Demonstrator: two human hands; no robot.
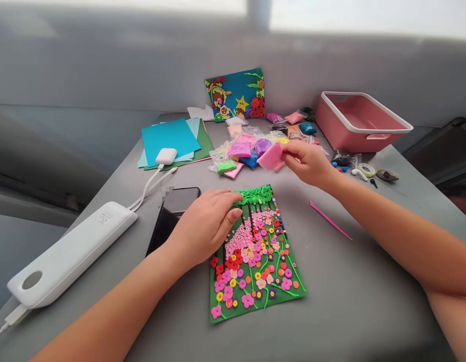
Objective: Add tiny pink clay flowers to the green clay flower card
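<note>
Pinched in my right hand (305,160) is a pink clay packet (270,156), raised at the near edge of a heap of other clay packets (239,149). My left hand (212,221) lies open over the upper left part of a green card (278,299), its fingers stretched out and partly hidden. Small clay flowers (248,300) in pink, red, yellow and purple cover much of the card, with green clay leaves (257,196) along its top. To the right of the card lies a thin pink pointed tool (331,220).
A phone (180,198) sits beside my left hand. Further left are a white power bank (72,254) with cables, an earphone case (166,156) and coloured sheets (170,138). Against the wall leans an undersea clay picture (236,95). A pink basket (354,125) stands back right.
</note>
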